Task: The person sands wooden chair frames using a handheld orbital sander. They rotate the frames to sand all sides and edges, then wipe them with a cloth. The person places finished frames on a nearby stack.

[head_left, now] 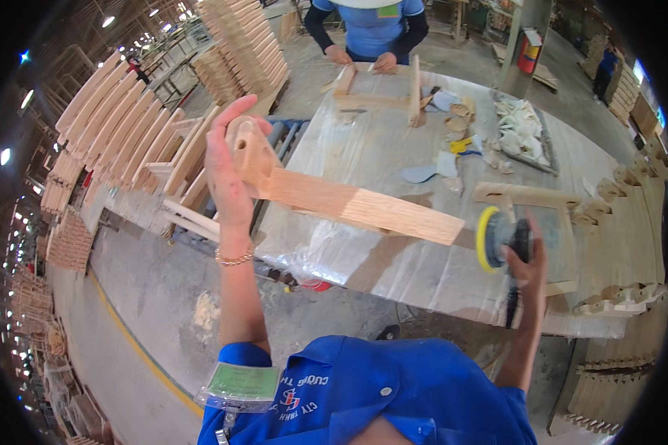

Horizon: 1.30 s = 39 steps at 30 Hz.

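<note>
My left hand (230,167) grips the thick end of a wooden furniture part (367,204), which has a hole near that end. The part is held up over the table, its long flat bar reaching right. My right hand (528,263) is closed around a handheld disc sander (503,239) with a yellow-edged pad. The pad stands just beyond the bar's right end, apart from it and facing it. A cord or hose hangs below the sander.
The plastic-covered table (319,256) bears a wooden frame (523,196), sanding scraps (441,167) and a tray of white cloths (523,133). Across it, a co-worker handles another wooden frame (378,98). Curved wooden parts (119,133) stand left; more wooden parts (623,237) are stacked right.
</note>
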Motion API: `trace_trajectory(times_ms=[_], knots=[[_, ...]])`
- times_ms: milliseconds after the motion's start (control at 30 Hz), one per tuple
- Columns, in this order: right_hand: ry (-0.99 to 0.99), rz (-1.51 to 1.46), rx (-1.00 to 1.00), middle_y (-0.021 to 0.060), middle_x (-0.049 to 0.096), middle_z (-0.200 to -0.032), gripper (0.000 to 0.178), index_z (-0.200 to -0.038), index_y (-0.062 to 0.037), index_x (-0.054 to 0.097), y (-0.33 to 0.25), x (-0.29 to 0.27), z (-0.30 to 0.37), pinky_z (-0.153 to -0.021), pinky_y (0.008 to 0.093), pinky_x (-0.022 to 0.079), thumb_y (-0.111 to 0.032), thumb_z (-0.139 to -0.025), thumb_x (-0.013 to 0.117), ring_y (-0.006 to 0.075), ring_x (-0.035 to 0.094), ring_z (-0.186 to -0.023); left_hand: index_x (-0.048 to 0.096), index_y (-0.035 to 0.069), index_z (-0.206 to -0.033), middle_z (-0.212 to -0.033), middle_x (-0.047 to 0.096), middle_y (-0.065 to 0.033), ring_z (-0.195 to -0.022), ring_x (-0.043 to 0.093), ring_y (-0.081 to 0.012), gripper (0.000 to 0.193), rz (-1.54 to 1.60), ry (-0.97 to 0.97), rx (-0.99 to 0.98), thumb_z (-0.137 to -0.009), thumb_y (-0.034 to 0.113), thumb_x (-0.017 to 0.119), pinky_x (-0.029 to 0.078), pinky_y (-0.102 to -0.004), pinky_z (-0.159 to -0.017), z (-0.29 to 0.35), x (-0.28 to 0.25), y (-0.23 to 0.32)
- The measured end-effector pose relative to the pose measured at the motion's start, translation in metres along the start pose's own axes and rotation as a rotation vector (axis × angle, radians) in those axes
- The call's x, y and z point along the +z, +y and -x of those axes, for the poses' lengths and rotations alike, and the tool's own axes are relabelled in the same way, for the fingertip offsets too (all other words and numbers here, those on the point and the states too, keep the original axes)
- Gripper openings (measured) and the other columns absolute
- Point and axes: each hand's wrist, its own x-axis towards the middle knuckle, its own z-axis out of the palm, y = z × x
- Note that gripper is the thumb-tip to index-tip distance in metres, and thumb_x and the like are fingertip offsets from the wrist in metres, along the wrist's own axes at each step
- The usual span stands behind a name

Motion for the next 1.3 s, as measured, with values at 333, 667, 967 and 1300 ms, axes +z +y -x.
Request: trace_trajectory(times_ms=[333, 667, 967, 1300], knots=[[-0.342, 0.842, -0.586, 0.0143, 0.050, -0.129, 0.081, -0.137, -0.0330, 0.057, -0.135, 0.144, 0.052, -0.088, 0.0401, 0.057, -0.009, -0.065, 0.086, 0.0336, 0.061, -0.113, 0.056, 0.001, -0.114, -0.100, 0.061, -0.0083, -0.092, 0.057, -0.0160, 0.056, -0.142, -0.001, 0.130, -0.105, 0.049, 0.029, 0.045, -0.0299, -0.084, 0.033, -0.021, 0.008], [-0.399, 0.579, -0.740, 0.0134, 0.050, -0.115, 0.077, -0.137, -0.0377, 0.054, -0.141, 0.231, 0.072, -0.072, 0.0404, 0.059, -0.010, -0.070, 0.080, 0.0351, 0.066, -0.093, 0.052, -0.002, -0.115, -0.105, 0.057, -0.0134, -0.098, 0.056, -0.0220, 0.056, -0.182, -0.003, 0.165, -0.107, 0.046, 0.023, 0.045, -0.0370, -0.092, 0.044, -0.028, 0.008], [0.314, 0.547, -0.290, 0.0140, 0.059, -0.126, 0.083, -0.146, -0.0270, 0.049, -0.074, 0.099, 0.080, -0.103, 0.0382, 0.050, -0.003, -0.074, 0.081, 0.0295, 0.059, -0.119, 0.053, -0.002, -0.120, -0.108, 0.059, -0.0146, -0.103, 0.057, -0.0237, 0.051, -0.063, -0.014, 0.106, -0.106, 0.040, 0.027, 0.044, -0.0383, -0.096, 0.048, -0.028, 0.009], [0.229, 0.709, -0.373, 0.0147, 0.058, -0.116, 0.079, -0.142, -0.0363, 0.052, -0.080, 0.108, 0.066, -0.085, 0.0408, 0.056, -0.009, -0.074, 0.082, 0.0311, 0.066, -0.099, 0.055, 0.000, -0.115, -0.100, 0.059, -0.0093, -0.086, 0.057, -0.0152, 0.052, -0.077, -0.037, 0.159, -0.106, 0.045, 0.030, 0.045, -0.0282, -0.080, 0.044, -0.027, 0.007]])
